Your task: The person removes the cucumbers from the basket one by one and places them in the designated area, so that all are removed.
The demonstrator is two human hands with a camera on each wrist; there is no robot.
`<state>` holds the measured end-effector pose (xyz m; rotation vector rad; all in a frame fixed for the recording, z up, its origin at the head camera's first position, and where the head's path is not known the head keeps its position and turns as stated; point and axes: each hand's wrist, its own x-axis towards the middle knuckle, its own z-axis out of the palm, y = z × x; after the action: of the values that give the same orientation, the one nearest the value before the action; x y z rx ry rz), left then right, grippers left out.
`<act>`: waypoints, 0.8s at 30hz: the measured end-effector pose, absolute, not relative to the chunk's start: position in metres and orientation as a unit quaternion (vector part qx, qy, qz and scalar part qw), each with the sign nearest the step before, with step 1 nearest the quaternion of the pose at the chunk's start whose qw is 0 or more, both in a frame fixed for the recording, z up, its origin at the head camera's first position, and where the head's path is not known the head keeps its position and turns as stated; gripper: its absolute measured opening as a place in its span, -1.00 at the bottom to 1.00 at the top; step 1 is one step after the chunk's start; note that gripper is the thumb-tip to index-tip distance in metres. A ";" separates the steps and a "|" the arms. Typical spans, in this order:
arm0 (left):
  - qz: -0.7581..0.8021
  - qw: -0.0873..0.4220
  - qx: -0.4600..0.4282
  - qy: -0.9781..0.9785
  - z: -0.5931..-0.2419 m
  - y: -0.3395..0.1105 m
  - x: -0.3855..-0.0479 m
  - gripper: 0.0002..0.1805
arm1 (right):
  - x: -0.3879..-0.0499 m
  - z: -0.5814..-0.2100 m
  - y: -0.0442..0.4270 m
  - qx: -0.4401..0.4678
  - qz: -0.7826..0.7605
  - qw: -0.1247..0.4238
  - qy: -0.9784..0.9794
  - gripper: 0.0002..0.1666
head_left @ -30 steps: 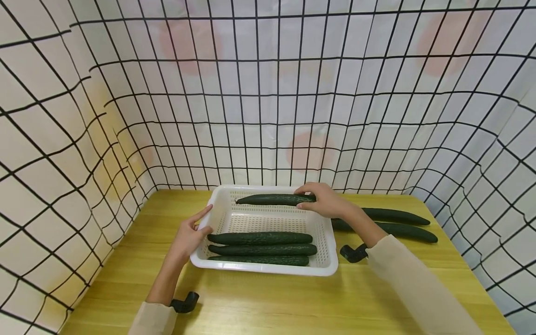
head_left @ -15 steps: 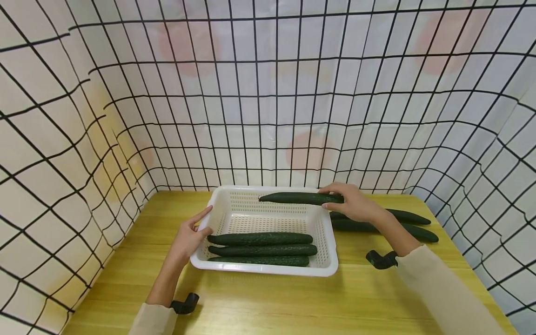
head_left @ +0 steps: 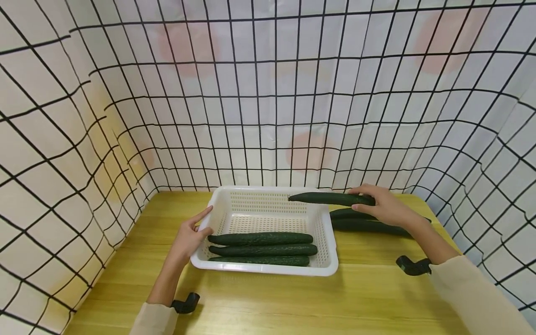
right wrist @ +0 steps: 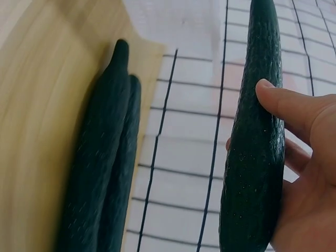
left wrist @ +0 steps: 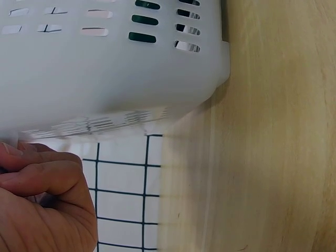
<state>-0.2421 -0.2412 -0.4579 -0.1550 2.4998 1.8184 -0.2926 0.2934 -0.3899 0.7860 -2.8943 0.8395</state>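
Observation:
My right hand (head_left: 383,204) grips a dark green cucumber (head_left: 331,198) near its right end, thumb on one side and fingers round the other. The held cucumber (right wrist: 254,142) is up off the table, its thin tip over the right part of a white plastic basket (head_left: 264,270). Three cucumbers (head_left: 261,238) lie side by side along the basket's near side. My left hand (head_left: 188,237) holds the basket's left rim, and the curled fingers (left wrist: 47,176) show at the rim in the left wrist view. Two more cucumbers (right wrist: 97,157) lie on the table below my right hand, partly covered by it in the head view.
The wooden table (head_left: 268,302) carries everything. Black wire grid panels (head_left: 276,111) with pale sheeting behind them enclose the back and both sides. A black wrist device (head_left: 186,303) sits at the left wrist and another device (head_left: 412,266) at the right.
My right hand has carried the cucumber rightward, from over the back of the basket to partly past its right rim. The left hand and basket have stayed put.

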 end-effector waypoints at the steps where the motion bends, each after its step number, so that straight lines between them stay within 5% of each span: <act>1: 0.588 0.023 -0.048 0.807 -0.459 -0.241 -0.242 -0.23 | -0.291 -0.390 0.297 0.251 0.267 0.015 -0.930 -0.44; 24: 0.576 0.009 -0.047 0.816 -0.460 -0.240 -0.240 -0.26 | -0.253 -0.436 0.400 0.202 0.254 0.039 -0.945 -0.46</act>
<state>-0.2401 -0.2405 -0.4600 -0.1480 2.5489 1.7995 -0.2528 0.4000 -0.4359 0.6185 -2.8964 0.7800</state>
